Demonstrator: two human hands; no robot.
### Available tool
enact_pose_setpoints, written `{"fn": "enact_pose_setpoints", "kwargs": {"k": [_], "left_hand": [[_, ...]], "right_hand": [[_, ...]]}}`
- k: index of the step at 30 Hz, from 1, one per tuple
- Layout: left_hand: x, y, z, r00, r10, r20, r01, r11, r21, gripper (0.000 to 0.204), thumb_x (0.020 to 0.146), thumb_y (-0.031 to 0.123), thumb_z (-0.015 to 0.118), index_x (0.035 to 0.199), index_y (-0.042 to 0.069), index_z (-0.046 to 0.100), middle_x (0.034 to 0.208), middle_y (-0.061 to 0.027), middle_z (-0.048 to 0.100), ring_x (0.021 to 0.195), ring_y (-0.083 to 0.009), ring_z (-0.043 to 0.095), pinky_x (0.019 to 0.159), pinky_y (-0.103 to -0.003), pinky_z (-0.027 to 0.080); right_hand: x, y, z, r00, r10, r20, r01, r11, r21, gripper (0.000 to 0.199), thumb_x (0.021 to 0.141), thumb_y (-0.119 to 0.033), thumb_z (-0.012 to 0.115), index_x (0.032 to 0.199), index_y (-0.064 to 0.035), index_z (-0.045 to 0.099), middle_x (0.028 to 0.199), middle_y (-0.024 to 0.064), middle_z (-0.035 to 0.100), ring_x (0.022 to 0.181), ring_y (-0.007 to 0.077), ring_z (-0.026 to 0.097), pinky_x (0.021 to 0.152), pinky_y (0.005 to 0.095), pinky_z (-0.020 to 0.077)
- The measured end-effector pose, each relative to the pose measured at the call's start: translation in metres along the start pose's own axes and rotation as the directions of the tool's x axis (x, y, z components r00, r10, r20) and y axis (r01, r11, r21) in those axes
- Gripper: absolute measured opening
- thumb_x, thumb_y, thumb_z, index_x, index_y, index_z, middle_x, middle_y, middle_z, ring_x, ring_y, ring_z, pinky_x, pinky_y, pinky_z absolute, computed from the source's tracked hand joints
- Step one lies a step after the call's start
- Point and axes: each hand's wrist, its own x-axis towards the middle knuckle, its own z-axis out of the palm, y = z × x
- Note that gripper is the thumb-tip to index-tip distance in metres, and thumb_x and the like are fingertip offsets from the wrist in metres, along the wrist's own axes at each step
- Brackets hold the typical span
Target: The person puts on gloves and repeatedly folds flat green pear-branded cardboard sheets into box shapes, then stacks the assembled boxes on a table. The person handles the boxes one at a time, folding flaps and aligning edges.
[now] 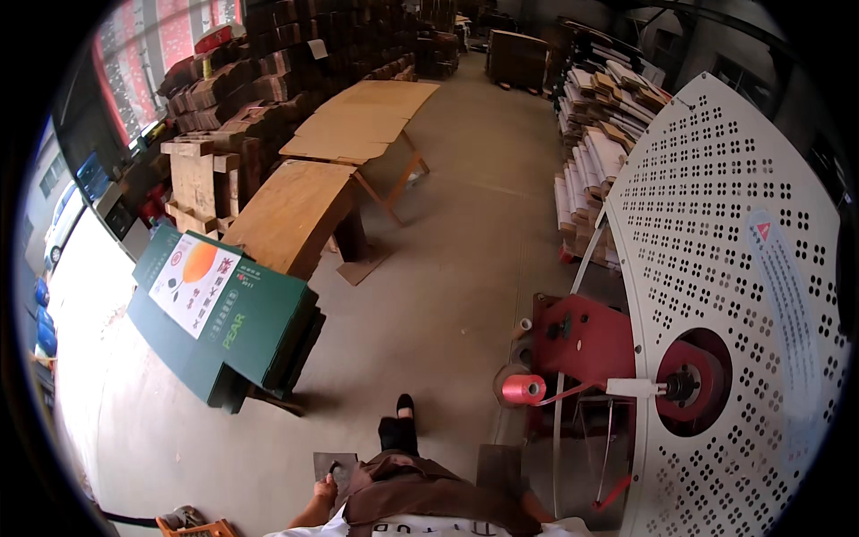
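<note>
A small grey flat piece (pixel 334 466) lies low at the person's left side, just in front of the left hand (pixel 325 491). The left forearm comes up from the lower edge, bent slightly inward. The concrete floor (pixel 447 268) ahead is wide and open between the stack of green flattened boxes (pixel 224 318) and the white perforated machine disc (pixel 734 295). The fingers curl onto the piece's lower edge. The right hand is hidden.
</note>
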Motion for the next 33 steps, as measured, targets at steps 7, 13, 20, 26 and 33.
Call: {"fn": "enact_pose_setpoints", "kwargs": {"k": [7, 13, 20, 26, 33], "left_hand": [[0.187, 0.195, -0.048, 0.988, 0.155, -0.007, -0.152, 0.974, 0.17, 0.071, 0.101, 0.055, 0.023, 0.106, 0.004, 0.072, 0.109, -0.0242, 0.069, 0.11, -0.0379, 0.064, 0.095, -0.051, 0.049], [0.281, 0.339, -0.119, 0.978, 0.19, -0.082, -0.183, 0.979, 0.089, 0.075, 0.1, 0.057, 0.027, 0.091, -0.001, 0.074, 0.096, -0.0268, 0.07, 0.102, -0.0461, 0.064, 0.09, -0.055, 0.049], [0.38, 0.514, -0.185, 0.982, 0.174, 0.079, -0.183, 0.975, 0.123, 0.066, 0.101, 0.052, 0.031, 0.106, -0.001, 0.07, 0.109, -0.0269, 0.068, 0.105, -0.0448, 0.063, 0.092, -0.052, 0.049], [0.446, 0.651, -0.257, 0.988, 0.105, 0.116, -0.123, 0.979, 0.162, 0.062, 0.1, 0.051, 0.034, 0.104, 0.001, 0.07, 0.105, -0.0246, 0.068, 0.103, -0.0422, 0.064, 0.09, -0.051, 0.049], [0.545, 0.852, -0.288, 0.975, 0.136, 0.177, -0.159, 0.979, 0.125, 0.057, 0.1, 0.05, 0.038, 0.102, 0.003, 0.069, 0.101, -0.022, 0.068, 0.101, -0.0393, 0.065, 0.088, -0.049, 0.05]], "right_hand": [[0.086, -0.189, -0.04, 0.995, -0.044, -0.09, 0.04, 0.998, -0.042, 0.082, 0.092, -0.066, 0.04, 0.126, 0.0067, 0.058, 0.126, 0.0327, 0.058, 0.122, 0.0448, 0.055, 0.1, 0.0467, 0.0439], [0.134, -0.311, -0.07, 0.995, 0.004, -0.097, -0.01, 0.998, -0.056, 0.083, 0.092, -0.066, 0.039, 0.127, 0.007, 0.057, 0.127, 0.0327, 0.058, 0.122, 0.0448, 0.055, 0.1, 0.0466, 0.0438], [0.263, -0.445, -0.106, 0.994, 0.032, -0.105, -0.048, 0.987, -0.154, 0.084, 0.093, -0.066, 0.038, 0.128, 0.0072, 0.056, 0.127, 0.0327, 0.058, 0.122, 0.0449, 0.055, 0.1, 0.0464, 0.0437], [0.36, -0.56, -0.147, 0.999, -0.02, -0.03, 0.012, 0.969, -0.249, 0.084, 0.093, -0.066, 0.037, 0.129, 0.0075, 0.055, 0.127, 0.0326, 0.058, 0.122, 0.045, 0.055, 0.1, 0.0463, 0.0435], [0.464, -0.683, -0.243, 0.998, -0.007, -0.068, -0.007, 0.981, -0.195, 0.085, 0.093, -0.066, 0.037, 0.13, 0.0077, 0.054, 0.127, 0.0326, 0.058, 0.121, 0.045, 0.055, 0.101, 0.0461, 0.0434]]}}
